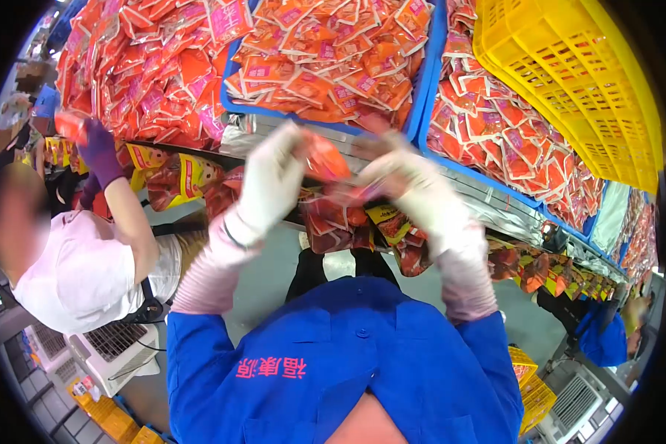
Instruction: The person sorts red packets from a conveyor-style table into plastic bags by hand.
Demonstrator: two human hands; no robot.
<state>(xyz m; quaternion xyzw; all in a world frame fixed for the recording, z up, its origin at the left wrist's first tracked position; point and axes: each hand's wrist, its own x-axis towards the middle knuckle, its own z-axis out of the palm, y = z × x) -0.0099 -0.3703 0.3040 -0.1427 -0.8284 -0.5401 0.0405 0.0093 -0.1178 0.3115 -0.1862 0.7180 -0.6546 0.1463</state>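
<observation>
My left hand, in a white glove, is closed on an orange-red sachet over the front edge of the work table. My right hand, also gloved in white, is across from it, its fingers smeared by motion. Between the two hands, close to the right fingertips, is a blurred reddish packet; I cannot tell whether the right fingers grip it. Right below hang larger red pouches and a yellow-and-red one. Just beyond my hands stands a blue tray heaped with orange sachets.
To the left lies a big pile of red sachets; a person with a purple glove works beside it. At the right, a yellow crate tilts over more sachets. A row of pouches continues along the table front.
</observation>
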